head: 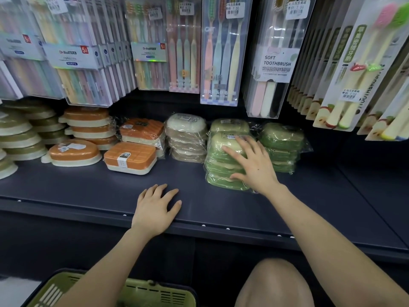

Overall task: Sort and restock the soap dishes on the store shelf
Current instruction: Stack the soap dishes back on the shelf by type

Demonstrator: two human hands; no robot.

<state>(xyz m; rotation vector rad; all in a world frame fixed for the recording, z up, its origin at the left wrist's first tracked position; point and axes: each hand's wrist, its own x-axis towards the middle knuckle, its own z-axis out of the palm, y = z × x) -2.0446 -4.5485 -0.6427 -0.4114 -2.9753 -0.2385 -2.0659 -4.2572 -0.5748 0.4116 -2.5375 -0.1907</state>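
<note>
Right hand on the green soap dishes, left hand flat on the shelf.
The right hand [252, 165] lies spread over the tall green stack [221, 173]. The left hand [155, 209] lies open on the shelf [88, 191], well apart from it. The shiny wrap looks slippery, so a push could tip the stack over. Above the right hand, a pack [274, 63] reads "SOFT TOOTHBRUSH" and a tag [235, 9] says 7.00.

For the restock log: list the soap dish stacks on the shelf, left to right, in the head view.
Olive-and-cream stacks, orange oval dishes, orange rectangular dishes, beige stack, pale green stack, darker green stack.
</note>
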